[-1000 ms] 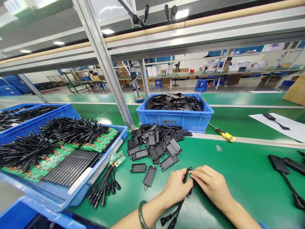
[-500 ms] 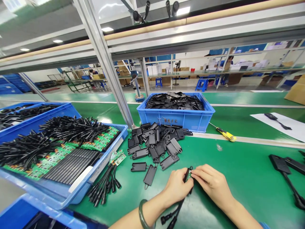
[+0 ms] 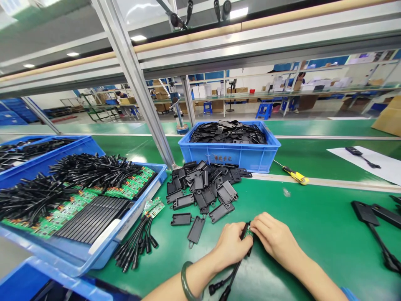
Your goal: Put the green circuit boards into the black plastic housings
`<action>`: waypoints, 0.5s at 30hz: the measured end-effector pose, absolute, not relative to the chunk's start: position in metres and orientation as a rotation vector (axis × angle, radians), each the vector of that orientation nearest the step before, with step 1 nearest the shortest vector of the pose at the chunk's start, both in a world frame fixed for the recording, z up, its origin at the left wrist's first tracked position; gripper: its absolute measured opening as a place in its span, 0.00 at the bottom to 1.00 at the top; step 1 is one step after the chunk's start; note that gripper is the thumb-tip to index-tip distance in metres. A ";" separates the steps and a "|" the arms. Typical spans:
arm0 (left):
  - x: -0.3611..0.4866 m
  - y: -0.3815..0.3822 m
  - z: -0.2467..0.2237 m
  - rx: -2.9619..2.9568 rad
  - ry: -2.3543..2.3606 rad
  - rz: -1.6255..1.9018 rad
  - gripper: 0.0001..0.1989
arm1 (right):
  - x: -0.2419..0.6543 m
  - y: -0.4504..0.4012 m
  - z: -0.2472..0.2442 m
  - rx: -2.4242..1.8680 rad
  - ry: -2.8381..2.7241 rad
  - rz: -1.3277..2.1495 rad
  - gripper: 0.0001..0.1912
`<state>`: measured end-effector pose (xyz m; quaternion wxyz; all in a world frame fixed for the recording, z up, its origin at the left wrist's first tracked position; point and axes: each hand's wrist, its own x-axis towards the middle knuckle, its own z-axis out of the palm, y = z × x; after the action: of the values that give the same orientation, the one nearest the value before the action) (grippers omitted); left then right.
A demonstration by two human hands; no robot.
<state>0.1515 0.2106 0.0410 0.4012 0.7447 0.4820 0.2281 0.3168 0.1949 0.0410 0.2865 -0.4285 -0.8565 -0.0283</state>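
Observation:
My left hand [image 3: 230,244] is closed around a narrow black plastic case [image 3: 245,229], thumb on the near side. A green circuit board [image 3: 249,232] shows at the case, partly covered by my fingers. The fingertips of my right hand [image 3: 273,231] pinch the board's upper end. Black cables with connectors [image 3: 230,282] hang from below my left hand toward the table's front edge. Just beyond my hands lies a heap of loose black case halves [image 3: 200,190]. A small bundle of cabled boards [image 3: 142,234] rests to the left.
At left, a blue tray [image 3: 161,173] holds cabled circuit boards and a row of black cases. A blue bin [image 3: 225,156] full of black parts stands behind the heap. A yellow-handled screwdriver [image 3: 296,175] lies right of it. Finished-looking cased units [image 3: 366,213] lie far right.
My hands stay together at the case and board, with only a slight shift of the right fingers. The whole view has moved a little.

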 end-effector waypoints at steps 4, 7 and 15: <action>0.151 0.213 0.038 1.708 1.114 0.616 0.05 | 0.318 0.194 0.038 -1.177 -2.253 0.000 0.11; 0.152 0.213 0.037 1.422 0.986 0.624 0.07 | 0.320 0.191 0.039 -1.202 -2.101 0.168 0.04; 0.153 0.212 0.046 1.165 0.773 0.692 0.19 | 0.318 0.185 0.044 -1.154 -1.932 0.267 0.01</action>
<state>0.1529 0.2120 0.0462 0.7111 0.5251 0.3484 0.3119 0.3179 0.1849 0.0441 0.4239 -0.4613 -0.7721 0.1065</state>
